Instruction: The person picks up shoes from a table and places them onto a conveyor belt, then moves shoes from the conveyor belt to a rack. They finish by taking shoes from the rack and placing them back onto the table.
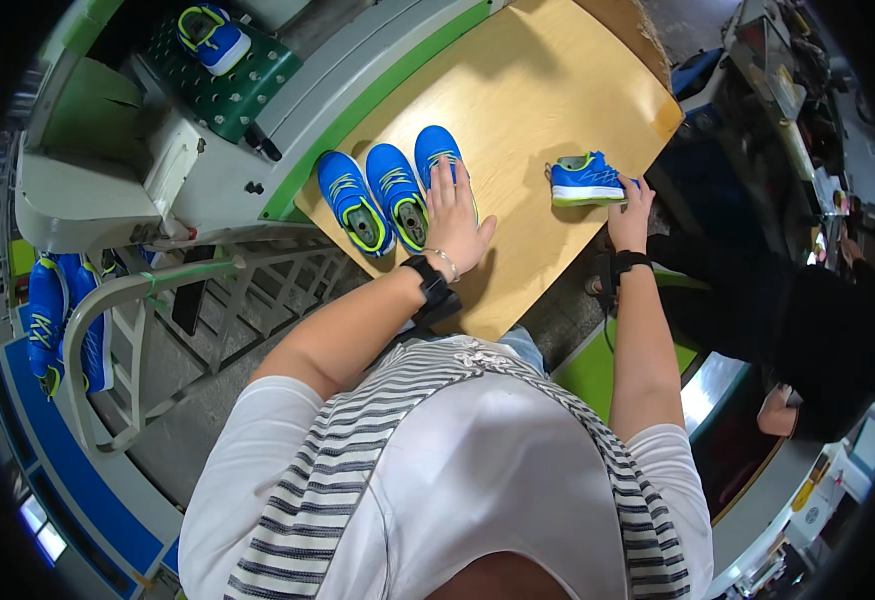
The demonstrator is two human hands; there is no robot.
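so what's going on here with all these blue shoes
A person is handling blue sneakers at a light wooden tabletop. The left hand lies open over the rightmost sneaker of a row of three. The right hand is at the toe of a separate sneaker on the right; how firmly it grips is unclear. Another sneaker sits on a dark green studded surface at upper left.

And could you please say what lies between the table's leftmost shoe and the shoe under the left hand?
Another blue shoe lies between them, on the wooden table, in the head view.
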